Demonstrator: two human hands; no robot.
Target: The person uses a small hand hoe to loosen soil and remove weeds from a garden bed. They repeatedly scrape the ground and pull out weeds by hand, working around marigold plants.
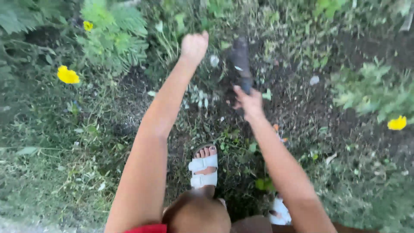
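My left hand (194,45) reaches far out over the garden bed, its fingers curled into a fist; whether it grips weeds among the greenery I cannot tell. My right hand (248,102) holds a dark hand tool (240,60) by its handle, the blade pointing away over bare soil. Both arms stretch forward over low weeds. My foot in a white strapped sandal (204,170) stands on the ground between the arms.
Yellow flowers bloom at the left (68,75), upper left (88,26) and right (396,123). Ferny green plants (116,34) grow at the back left, a leafy plant (371,92) at the right. Dark soil (310,108) lies around the tool.
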